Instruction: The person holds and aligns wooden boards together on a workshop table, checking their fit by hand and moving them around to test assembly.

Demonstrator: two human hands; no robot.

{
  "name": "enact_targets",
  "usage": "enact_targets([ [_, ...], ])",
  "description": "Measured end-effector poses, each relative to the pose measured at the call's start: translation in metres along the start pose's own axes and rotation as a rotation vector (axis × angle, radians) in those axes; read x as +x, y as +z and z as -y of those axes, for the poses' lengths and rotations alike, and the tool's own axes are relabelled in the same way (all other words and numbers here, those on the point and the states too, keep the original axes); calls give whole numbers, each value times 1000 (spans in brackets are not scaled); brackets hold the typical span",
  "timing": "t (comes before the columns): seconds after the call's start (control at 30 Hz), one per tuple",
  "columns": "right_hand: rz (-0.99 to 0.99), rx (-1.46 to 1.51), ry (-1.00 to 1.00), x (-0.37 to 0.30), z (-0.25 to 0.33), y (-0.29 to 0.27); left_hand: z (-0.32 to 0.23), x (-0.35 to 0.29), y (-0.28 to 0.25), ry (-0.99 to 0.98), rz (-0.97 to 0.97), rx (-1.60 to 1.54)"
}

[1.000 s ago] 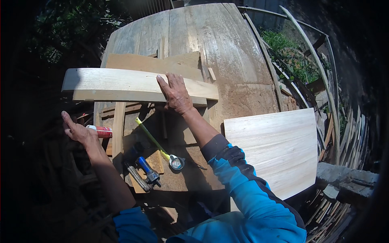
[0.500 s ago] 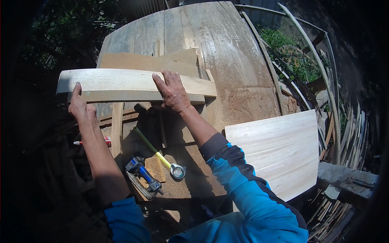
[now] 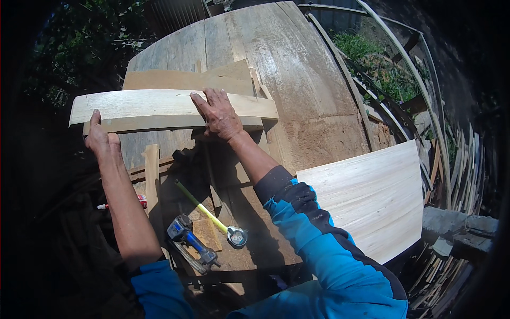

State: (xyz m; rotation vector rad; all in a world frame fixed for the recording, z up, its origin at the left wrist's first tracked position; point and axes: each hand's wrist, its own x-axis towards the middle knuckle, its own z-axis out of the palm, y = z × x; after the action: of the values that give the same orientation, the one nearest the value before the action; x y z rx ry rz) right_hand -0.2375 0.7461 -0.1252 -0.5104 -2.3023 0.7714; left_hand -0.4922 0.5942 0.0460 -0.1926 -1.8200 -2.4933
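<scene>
A long pale wooden board [image 3: 143, 102] lies across the near part of the worktable, over a second, shaded board [image 3: 159, 123] whose edge shows below it. My left hand [image 3: 103, 139] is closed round the left end, its thumb up against the front edge; its fingers are hidden underneath. Further right, my right hand [image 3: 219, 114] clasps the long board from above, fingers across its top face and thumb spread to the left. Behind the boards lies a flat brown sheet [image 3: 175, 80].
A blue and black nail gun [image 3: 192, 239] rests near me beside a tape measure [image 3: 236, 237] with its yellow blade out. A red and white bottle [image 3: 142, 200] lies left. At right sits a pale wooden panel [image 3: 366, 199]; a strip [image 3: 152, 165] stands below the boards.
The view has shifted slightly, and most of the scene sits a little further left. Both hands keep their hold; the lower board's left end now shows set in from the upper one's.
</scene>
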Motion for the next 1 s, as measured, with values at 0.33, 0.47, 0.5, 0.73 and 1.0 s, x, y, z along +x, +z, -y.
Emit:
enact_targets([
  [0.33,-91,-15,-19,26,-18,9,11,21,23,26,58,78],
  [0.47,-125,-21,-34,34,-27,16,13,22,32,50,92,87],
  [0.5,-165,-30,-65,36,-29,18,13,22,34,47,73,89],
  [0.73,-169,-8,-52,40,-32,22,13,16,39,89,66,111],
  [1.0,-140,-26,-52,7,-9,11,-6,-23,14,54,127,39],
])
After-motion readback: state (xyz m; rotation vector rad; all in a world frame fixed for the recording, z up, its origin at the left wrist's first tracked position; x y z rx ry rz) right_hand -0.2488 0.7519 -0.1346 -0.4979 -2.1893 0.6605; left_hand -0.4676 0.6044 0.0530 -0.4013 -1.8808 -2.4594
